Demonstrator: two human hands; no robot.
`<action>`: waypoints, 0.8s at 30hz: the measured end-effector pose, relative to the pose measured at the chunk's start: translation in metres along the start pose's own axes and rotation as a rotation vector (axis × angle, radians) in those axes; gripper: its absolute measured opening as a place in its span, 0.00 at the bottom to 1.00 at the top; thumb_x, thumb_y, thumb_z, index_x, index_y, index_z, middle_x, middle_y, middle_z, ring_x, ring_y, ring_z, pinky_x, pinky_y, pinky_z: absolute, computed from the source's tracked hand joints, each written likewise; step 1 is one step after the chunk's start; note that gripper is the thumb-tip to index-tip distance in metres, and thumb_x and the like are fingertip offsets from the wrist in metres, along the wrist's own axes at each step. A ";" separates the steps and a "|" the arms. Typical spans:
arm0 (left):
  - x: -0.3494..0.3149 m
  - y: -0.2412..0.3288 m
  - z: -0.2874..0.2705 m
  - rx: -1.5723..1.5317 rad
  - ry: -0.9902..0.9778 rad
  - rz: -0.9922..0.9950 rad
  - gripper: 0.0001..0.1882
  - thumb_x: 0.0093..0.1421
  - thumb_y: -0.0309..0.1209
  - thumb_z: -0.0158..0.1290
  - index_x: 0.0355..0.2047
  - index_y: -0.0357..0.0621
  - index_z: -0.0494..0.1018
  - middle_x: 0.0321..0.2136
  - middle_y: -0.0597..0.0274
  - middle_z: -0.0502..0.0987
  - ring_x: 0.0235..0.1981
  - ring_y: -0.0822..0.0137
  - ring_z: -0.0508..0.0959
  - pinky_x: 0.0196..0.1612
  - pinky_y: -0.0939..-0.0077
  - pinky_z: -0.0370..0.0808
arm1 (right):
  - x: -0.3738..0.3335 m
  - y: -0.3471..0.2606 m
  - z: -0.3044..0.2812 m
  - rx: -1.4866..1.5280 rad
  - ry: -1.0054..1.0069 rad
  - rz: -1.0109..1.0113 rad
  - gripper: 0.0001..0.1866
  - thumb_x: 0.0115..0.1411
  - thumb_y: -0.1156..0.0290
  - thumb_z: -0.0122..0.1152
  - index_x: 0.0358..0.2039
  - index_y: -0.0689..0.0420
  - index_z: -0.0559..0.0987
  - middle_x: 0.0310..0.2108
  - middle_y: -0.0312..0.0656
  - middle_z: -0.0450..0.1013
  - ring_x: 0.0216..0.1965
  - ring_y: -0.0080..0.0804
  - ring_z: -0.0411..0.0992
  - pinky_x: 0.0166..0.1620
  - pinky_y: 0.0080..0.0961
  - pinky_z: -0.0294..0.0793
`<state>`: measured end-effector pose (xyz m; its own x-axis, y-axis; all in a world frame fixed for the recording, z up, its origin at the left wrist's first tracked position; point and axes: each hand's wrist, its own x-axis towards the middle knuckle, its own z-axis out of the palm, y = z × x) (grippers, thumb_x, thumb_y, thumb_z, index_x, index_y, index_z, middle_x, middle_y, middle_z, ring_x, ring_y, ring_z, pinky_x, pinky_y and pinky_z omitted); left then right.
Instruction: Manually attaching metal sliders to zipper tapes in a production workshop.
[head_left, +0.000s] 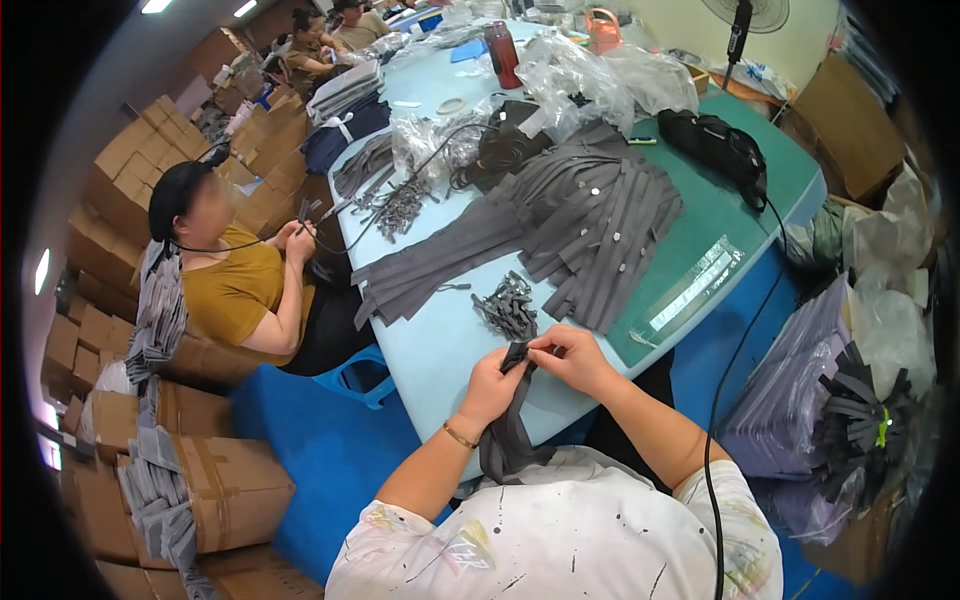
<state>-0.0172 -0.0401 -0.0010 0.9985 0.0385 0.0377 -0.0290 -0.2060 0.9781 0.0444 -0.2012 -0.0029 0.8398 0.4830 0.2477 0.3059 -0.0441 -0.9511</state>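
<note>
Head view: grey strap (508,443) partly behind hands (490,390) (578,362)

Head camera: above the table's (425,350) near end
Facing: down and forward along the table
Nearness: close to that end

Gray strips (600,215) across pale-blue table (425,350)

Clock centred on the hands, 12 = straight ahead. Left hand (490,390) grips a dark grey strip (513,432); right hand (578,360) pinches its upper end; strip trails toward 6. At 11, near: heap of small grey pieces (508,306) on pale blue table (430,362). At 1: fanned grey strips (590,215); beyond, black bag (708,150). Far 12: red bottle (502,60). Between 9 and 10: seated co-worker (232,295). At 8: cardboard box (238,490).
</note>
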 end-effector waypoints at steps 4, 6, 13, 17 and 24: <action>0.003 -0.003 -0.003 0.013 -0.006 -0.044 0.08 0.57 0.27 0.50 0.35 0.35 0.73 0.28 0.58 0.75 0.29 0.71 0.73 0.35 0.78 0.69 | 0.005 -0.006 0.000 0.012 0.034 0.022 0.06 0.51 0.73 0.63 0.31 0.58 0.80 0.23 0.35 0.70 0.22 0.18 0.67 0.27 0.15 0.67; 0.005 -0.001 -0.004 0.066 -0.051 -0.028 0.08 0.57 0.27 0.50 0.35 0.35 0.73 0.28 0.58 0.75 0.30 0.69 0.73 0.35 0.77 0.69 | 0.008 -0.013 -0.003 0.024 0.044 0.020 0.07 0.51 0.73 0.64 0.32 0.58 0.80 0.23 0.36 0.70 0.22 0.19 0.68 0.27 0.15 0.67; 0.008 0.008 -0.004 0.243 -0.136 0.129 0.08 0.56 0.26 0.49 0.34 0.36 0.73 0.28 0.53 0.75 0.29 0.59 0.74 0.35 0.72 0.70 | 0.013 -0.029 -0.027 -0.375 -0.187 0.012 0.08 0.47 0.71 0.63 0.29 0.59 0.80 0.22 0.46 0.75 0.24 0.36 0.74 0.30 0.25 0.73; 0.004 0.002 -0.004 0.303 -0.146 0.122 0.08 0.55 0.27 0.50 0.33 0.35 0.73 0.28 0.52 0.74 0.29 0.57 0.74 0.34 0.70 0.70 | 0.006 -0.022 -0.022 -0.303 -0.190 0.067 0.08 0.47 0.71 0.63 0.29 0.60 0.80 0.23 0.46 0.75 0.24 0.35 0.75 0.31 0.24 0.73; 0.002 -0.005 -0.005 0.087 -0.120 -0.051 0.11 0.56 0.32 0.52 0.33 0.35 0.73 0.24 0.55 0.74 0.25 0.67 0.72 0.32 0.75 0.69 | 0.011 -0.030 -0.029 -0.184 -0.178 0.159 0.08 0.48 0.73 0.63 0.29 0.62 0.79 0.23 0.45 0.76 0.25 0.30 0.75 0.31 0.22 0.73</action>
<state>-0.0154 -0.0345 -0.0044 0.9970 -0.0648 -0.0417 0.0211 -0.2909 0.9565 0.0570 -0.2202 0.0338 0.7968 0.6024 0.0465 0.2663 -0.2810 -0.9220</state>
